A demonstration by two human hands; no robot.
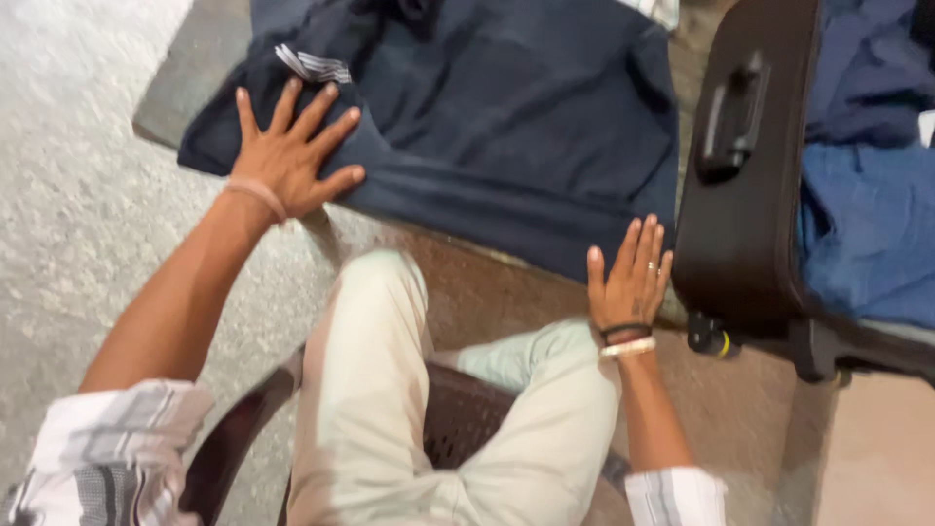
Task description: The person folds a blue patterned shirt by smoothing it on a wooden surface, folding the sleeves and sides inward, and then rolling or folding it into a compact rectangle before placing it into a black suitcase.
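Observation:
A dark navy garment [506, 117] lies spread flat on a low surface in front of me. My left hand [292, 151] presses flat on its near left corner, fingers spread, next to a small striped white tag [314, 65]. Fingers together and palm down, my right hand [631, 278] rests at the garment's near right edge; it wears a ring and wrist bands. Neither hand grips anything.
An open black suitcase [745, 166] stands at the right with blue clothes [867, 224] inside; its wheel [709, 338] is just right of my right hand. My knees in pale trousers [390, 390] and a dark chair seat [467, 414] are below. Grey speckled floor [68, 195] lies left.

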